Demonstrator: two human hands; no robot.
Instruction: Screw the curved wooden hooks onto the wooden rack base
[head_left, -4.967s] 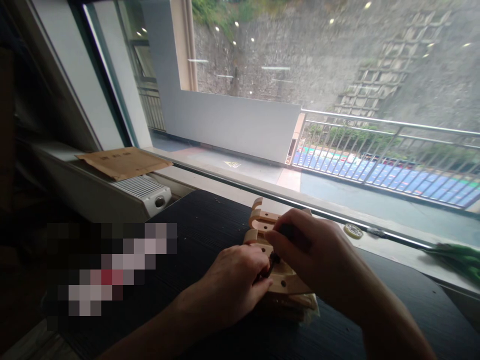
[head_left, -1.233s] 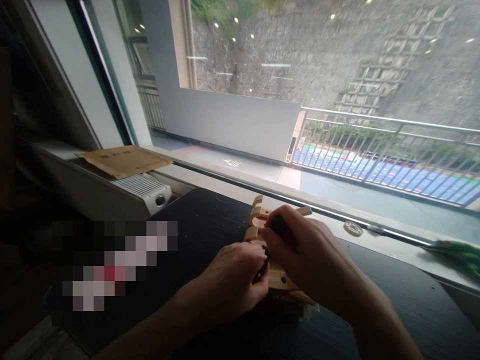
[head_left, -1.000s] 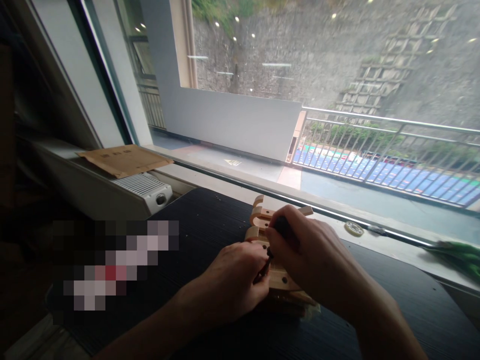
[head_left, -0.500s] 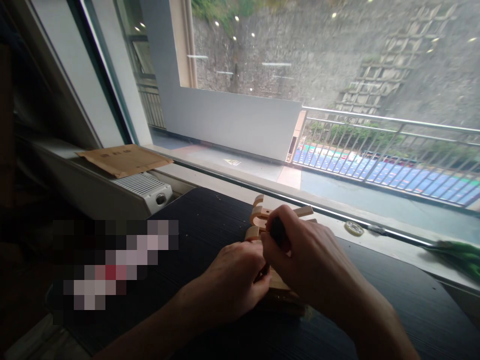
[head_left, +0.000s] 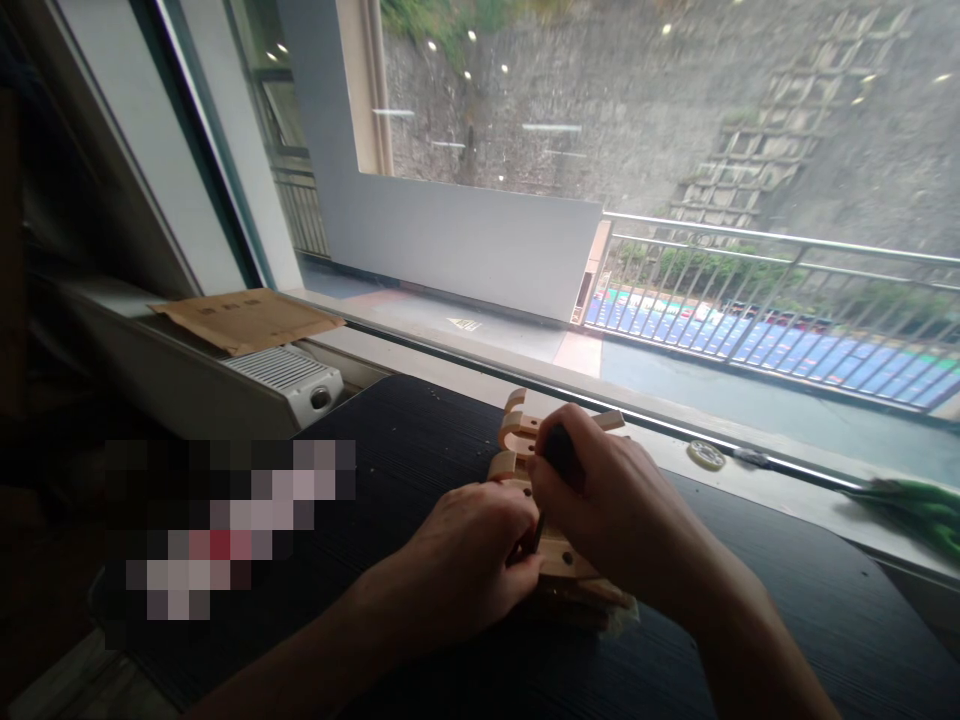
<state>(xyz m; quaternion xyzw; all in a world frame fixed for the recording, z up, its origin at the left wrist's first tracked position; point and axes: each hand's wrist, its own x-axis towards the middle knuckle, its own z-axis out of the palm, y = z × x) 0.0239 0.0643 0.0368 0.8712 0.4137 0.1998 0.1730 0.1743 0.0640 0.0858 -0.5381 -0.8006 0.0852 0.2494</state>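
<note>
Several pale wooden hook-shaped pieces [head_left: 516, 432] with curled ends and dark holes lie side by side at the table's far edge. My left hand [head_left: 476, 535] is closed over the near end of the wooden row, its fingers curled on a wooden hook largely hidden beneath them. Closed as well, my right hand [head_left: 592, 475] grips a dark rounded handle [head_left: 561, 458] above the pieces. The working end of that tool is hidden. A broader wooden block [head_left: 566, 560] with a dark hole shows between the wrists, above clear plastic wrapping [head_left: 621, 612].
The dark table [head_left: 420, 430] has small crumbs on it. On the sill beyond lie a roll of tape [head_left: 706, 455] and a green item [head_left: 911, 510]. A brown envelope [head_left: 251, 318] rests on a white unit at left. A pixelated patch covers the table's left side.
My right hand has shifted slightly right and up with the dark handle, uncovering more of the wooden block and its hole. The left hand stays in place.
</note>
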